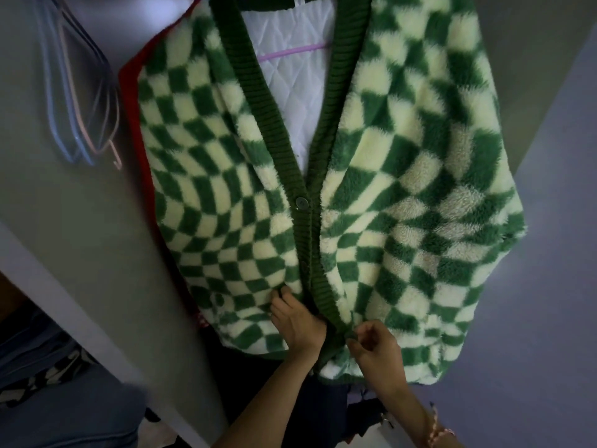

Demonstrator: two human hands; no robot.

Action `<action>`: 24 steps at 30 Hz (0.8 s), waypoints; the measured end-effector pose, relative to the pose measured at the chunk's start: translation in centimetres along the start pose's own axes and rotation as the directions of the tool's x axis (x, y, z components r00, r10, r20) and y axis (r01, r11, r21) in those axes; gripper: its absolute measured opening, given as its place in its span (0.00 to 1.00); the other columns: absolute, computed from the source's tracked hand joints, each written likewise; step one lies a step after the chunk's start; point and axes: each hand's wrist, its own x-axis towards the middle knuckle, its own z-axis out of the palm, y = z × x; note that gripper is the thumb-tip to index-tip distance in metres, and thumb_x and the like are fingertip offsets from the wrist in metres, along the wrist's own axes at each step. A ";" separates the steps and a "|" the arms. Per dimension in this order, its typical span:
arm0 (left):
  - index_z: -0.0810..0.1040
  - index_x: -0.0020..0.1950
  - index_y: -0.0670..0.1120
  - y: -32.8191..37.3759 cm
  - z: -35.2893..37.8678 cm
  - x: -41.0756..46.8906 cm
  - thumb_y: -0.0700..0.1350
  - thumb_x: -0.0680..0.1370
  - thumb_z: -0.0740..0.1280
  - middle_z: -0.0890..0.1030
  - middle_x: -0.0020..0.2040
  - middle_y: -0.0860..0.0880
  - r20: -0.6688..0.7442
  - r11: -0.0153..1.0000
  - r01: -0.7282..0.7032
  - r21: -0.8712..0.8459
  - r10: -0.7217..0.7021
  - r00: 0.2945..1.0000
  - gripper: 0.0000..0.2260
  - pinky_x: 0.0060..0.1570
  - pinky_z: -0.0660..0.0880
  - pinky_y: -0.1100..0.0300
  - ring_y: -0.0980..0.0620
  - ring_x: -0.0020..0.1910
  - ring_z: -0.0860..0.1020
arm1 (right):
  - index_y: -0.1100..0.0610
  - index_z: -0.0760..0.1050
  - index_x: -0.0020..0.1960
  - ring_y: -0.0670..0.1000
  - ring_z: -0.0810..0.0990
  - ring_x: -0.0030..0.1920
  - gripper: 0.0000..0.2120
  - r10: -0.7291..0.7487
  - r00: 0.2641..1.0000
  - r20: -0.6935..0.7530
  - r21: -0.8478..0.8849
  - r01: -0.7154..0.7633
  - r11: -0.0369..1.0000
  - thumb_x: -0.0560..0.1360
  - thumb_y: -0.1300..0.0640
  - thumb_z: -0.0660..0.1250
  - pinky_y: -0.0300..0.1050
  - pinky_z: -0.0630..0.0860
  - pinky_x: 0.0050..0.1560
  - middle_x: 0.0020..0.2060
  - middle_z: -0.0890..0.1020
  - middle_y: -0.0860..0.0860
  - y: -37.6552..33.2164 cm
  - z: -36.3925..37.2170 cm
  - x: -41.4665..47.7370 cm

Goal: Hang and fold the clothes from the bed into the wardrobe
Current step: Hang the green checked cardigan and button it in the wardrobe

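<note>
Both hands work low on the checked cardigan [403, 189], which hangs from a pink hanger [290, 51] beside the wardrobe panel [80, 189]. The left hand [297, 321] has its grip clamped on one placket; the right hand [374, 344] pinches the other. The step is probably buttoning, and the next move calls for aligning button and hole.

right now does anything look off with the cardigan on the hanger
Only slightly: the green checked cardigan is fastened at one button, and below it the ribbed front edges part near the hem, where the left hand and right hand hold them. No damage shows.
</note>
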 end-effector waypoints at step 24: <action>0.71 0.34 0.49 -3.4 -11.0 -9.1 0.40 0.80 0.60 0.71 0.31 0.52 0.132 0.690 0.321 -0.649 -0.313 0.940 0.14 0.31 0.65 0.71 0.62 0.28 0.70 | 0.58 0.78 0.40 0.41 0.76 0.26 0.11 -0.055 0.948 0.314 0.236 -0.022 0.971 0.74 0.72 0.65 0.34 0.73 0.30 0.23 0.77 0.46 -2.0 4.6 -3.5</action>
